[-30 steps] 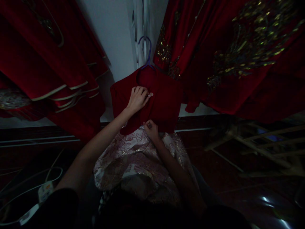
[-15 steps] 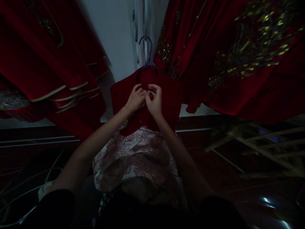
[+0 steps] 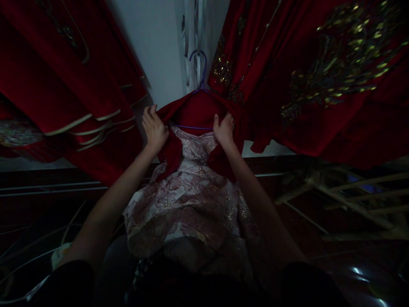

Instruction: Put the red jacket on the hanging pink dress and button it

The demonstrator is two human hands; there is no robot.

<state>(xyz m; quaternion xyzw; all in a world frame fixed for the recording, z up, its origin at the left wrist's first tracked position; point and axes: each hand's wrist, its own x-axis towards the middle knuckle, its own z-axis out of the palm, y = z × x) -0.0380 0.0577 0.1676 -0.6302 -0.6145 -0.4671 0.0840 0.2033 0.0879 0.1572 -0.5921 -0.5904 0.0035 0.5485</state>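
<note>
A red jacket [image 3: 198,108] hangs in front of me on a purple hanger [image 3: 203,70], its front spread apart. My left hand [image 3: 155,130] is closed on the left front edge, with some fingertips hidden against the cloth. On the other side, my right hand [image 3: 224,128] grips the right front edge, thumb up. Between the two fronts shows a pale pink brocade dress [image 3: 191,170] with shiny floral patterning, which spreads down toward my body. The hanger's lower bar crosses just above the dress's top.
Red garments [image 3: 64,85] with pale trim hang at left. Another red garment [image 3: 306,123] with gold sequins hangs at right. A metal chain or rail [image 3: 198,25] holds the hanger by the white wall [image 3: 156,51]. A wooden rack [image 3: 351,200] stands low at right.
My hands were together at the jacket's neckline. They have moved apart, pulling the fronts open and exposing the jacket's inside, the hanger bar and the dress top.
</note>
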